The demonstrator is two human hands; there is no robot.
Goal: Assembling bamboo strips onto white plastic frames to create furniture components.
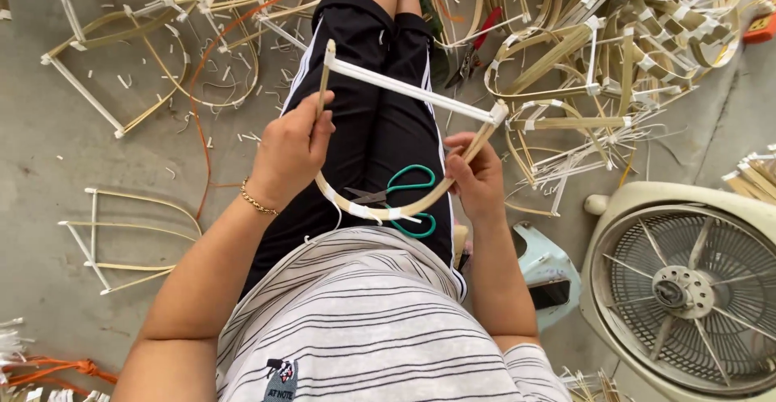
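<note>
At the far left of the frame, finished bamboo frames (129,236) lie flat on the grey concrete floor (48,151), and more are heaped in the upper left with an orange cord (202,119) trailing through them. Left of centre, the left hand (287,155) is closed around the left upright of a D-shaped bamboo frame (404,95), fingers wrapped on the strip just below its top corner; a gold bracelet (257,202) sits on that wrist. The frame is held over the lap in the middle of the picture, its straight white-wrapped bar running from upper left down to the right, its curved strip bowing toward the body. Green-handled scissors (408,200) rest on the black shorts (364,111) inside the curve, touching nothing the hands hold. Right of centre, the right hand (477,180) pinches the curved strip below the taped right corner, fingers shut on it. To bind well, it seems wise to keep both grips close to the joints so the bow does not spring open. A large tangle of frames (630,54) fills the upper right, and a pale floor fan (687,281) lies face up at lower right.
</note>
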